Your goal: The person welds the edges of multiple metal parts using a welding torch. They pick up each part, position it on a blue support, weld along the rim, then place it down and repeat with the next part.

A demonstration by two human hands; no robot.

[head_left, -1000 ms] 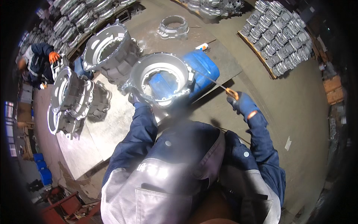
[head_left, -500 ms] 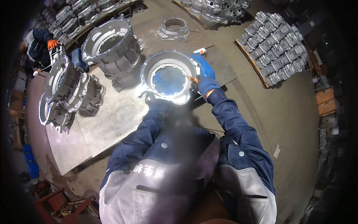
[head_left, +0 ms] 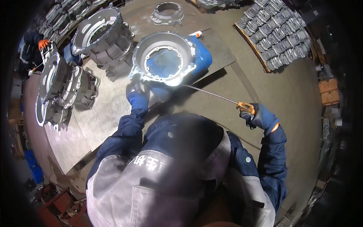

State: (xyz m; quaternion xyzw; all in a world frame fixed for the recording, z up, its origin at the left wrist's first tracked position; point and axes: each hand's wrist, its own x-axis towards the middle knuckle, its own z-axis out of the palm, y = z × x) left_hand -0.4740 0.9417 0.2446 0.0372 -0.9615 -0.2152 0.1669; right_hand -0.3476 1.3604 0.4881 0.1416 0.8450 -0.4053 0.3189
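Note:
A round grey cast-metal housing (head_left: 138, 47) with a bright machined flange rests on a blue plastic drum (head_left: 204, 60). My gloved left hand (head_left: 137, 92) is closed on the housing's near-left edge; part of its fingers is hidden under the flange. Out to the right, apart from the housing, my gloved right hand (head_left: 259, 115) grips the orange handle of a long thin metal-rod hand tool (head_left: 211, 92). The rod points left, its tip at the housing's near edge; I cannot tell if it touches.
More cast housings stand on the pale board (head_left: 109, 109) at left: a tall stack (head_left: 104, 41) and a tilted group (head_left: 56, 83). Another housing (head_left: 167, 14) lies beyond. A loaded pallet (head_left: 274, 34) is at far right. At far left a person wears an orange glove (head_left: 44, 44).
My right hand has drawn back from the housing's right side toward me and to the right, bringing the rod into view. My left hand stays at the near-left edge.

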